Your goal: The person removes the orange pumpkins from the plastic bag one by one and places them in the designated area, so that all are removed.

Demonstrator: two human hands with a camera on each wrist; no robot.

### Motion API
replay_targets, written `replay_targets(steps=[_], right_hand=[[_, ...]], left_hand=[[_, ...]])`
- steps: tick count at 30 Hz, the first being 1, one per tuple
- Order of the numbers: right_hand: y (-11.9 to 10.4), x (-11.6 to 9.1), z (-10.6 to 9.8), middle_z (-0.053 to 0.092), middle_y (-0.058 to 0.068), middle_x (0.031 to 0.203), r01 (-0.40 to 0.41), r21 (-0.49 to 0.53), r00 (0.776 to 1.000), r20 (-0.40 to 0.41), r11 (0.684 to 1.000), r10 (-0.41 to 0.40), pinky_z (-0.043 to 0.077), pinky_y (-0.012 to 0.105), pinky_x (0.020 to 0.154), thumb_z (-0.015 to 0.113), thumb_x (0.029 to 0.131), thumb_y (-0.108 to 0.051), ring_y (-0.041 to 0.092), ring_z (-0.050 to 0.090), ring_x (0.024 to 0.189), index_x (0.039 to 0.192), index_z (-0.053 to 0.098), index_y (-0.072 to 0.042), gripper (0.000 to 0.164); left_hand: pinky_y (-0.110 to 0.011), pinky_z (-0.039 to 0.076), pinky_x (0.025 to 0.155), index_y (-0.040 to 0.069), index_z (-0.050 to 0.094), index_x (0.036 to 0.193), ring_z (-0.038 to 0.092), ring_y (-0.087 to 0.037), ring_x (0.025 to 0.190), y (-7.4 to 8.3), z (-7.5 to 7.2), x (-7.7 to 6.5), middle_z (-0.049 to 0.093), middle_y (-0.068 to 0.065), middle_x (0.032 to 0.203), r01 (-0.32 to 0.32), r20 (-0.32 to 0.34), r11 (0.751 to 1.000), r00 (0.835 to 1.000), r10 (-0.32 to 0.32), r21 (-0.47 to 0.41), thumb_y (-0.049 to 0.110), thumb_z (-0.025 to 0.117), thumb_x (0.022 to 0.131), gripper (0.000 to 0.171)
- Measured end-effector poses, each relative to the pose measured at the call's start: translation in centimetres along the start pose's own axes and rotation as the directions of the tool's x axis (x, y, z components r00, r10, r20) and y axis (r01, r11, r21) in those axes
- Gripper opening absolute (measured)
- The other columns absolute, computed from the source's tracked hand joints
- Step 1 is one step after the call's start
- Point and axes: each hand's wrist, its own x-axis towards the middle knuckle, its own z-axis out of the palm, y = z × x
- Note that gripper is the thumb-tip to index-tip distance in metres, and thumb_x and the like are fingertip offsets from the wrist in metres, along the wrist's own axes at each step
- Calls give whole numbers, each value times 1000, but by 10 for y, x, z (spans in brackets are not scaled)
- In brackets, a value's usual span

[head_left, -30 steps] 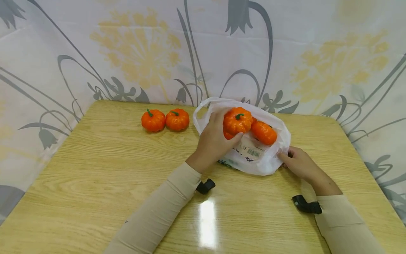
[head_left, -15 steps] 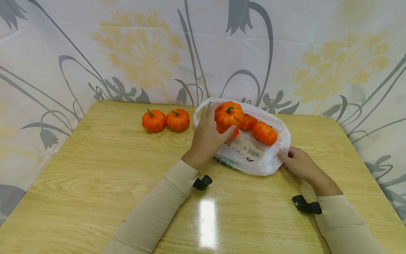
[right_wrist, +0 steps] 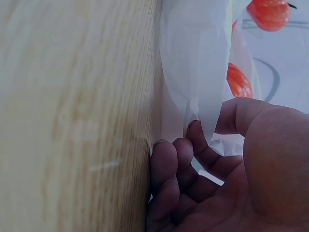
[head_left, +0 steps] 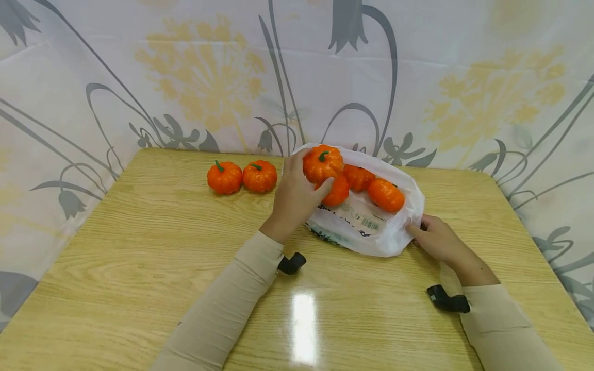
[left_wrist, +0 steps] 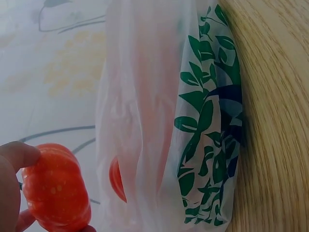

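My left hand (head_left: pixel 297 198) grips a small orange pumpkin (head_left: pixel 323 164) with a green stem, held above the left side of a white plastic bag (head_left: pixel 394 234). In the left wrist view the pumpkin (left_wrist: pixel 55 186) sits between thumb and fingers, beside the bag (left_wrist: pixel 145 96) with its green leaf print. My right hand (head_left: pixel 438 239) pinches the bag's right edge; the right wrist view shows thumb and forefinger on the plastic (right_wrist: pixel 193 63). Inside the bag's mouth lie several more pumpkins, among them one at the right (head_left: pixel 386 195).
Two pumpkins, one at the left (head_left: pixel 225 178) and one touching it (head_left: pixel 260 176), stand on the wooden table (head_left: pixel 153 232) left of the bag. A patterned cloth (head_left: pixel 297 77) hangs behind the table's back edge. Black wrist-worn devices (head_left: pixel 447 299) sit below the forearms.
My left hand has moved left and slightly up with the pumpkin, uncovering more of the pumpkins in the bag. The right hand has stayed at the bag's edge.
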Motion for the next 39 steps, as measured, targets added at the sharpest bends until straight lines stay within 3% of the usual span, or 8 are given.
replay_targets(steps=[10,20,26,28,32,39], right_hand=[[1,0,0,59,6,85,-2,3,1000,-1,1000,2,43,24,64,46,106,-34,14,51,74,112,59,1,39],[6,-2,4,60,6,86,4,27,1000,-12,1000,-3,44,24,64,47,106,-34,15,52,75,111,61,2,38],[3,-1,3,61,6,85,3,-6,1000,-25,1000,-3,44,26,65,47,105,-35,17,52,76,111,61,1,39],[3,0,3,61,6,85,5,-20,1000,-29,1000,-5,44,26,66,47,105,-34,18,52,77,112,61,1,39],[4,-1,4,61,7,86,8,-37,999,-33,999,-9,44,27,68,48,105,-33,19,53,79,115,62,2,38],[4,0,4,61,7,87,2,-41,1000,-19,999,-3,44,27,67,48,105,-35,18,53,78,118,61,1,40]], left_hand=[[-49,55,94,21,38,147,62,-32,114,-4,-3,2,43,-9,144,67,-5,997,998,-68,-37,42,73,88,72],[-50,53,98,18,37,147,60,-31,119,-11,-12,-14,43,-8,146,83,-1,996,997,-84,-41,38,74,87,73],[-45,58,81,17,34,150,64,-29,90,-27,-21,-25,43,-7,146,32,-4,1000,999,-32,1,39,75,87,78],[-45,58,79,17,33,151,65,-29,92,-33,-23,-28,43,-7,146,13,-2,1000,1000,-13,5,40,74,87,79],[-48,56,91,16,34,150,61,-30,116,-42,-28,-33,43,-8,146,-15,-17,1000,1000,15,9,39,74,88,77],[-51,53,97,16,34,149,60,-34,118,-56,-43,-41,41,-9,146,10,-9,1000,1000,-10,27,35,74,88,76]])
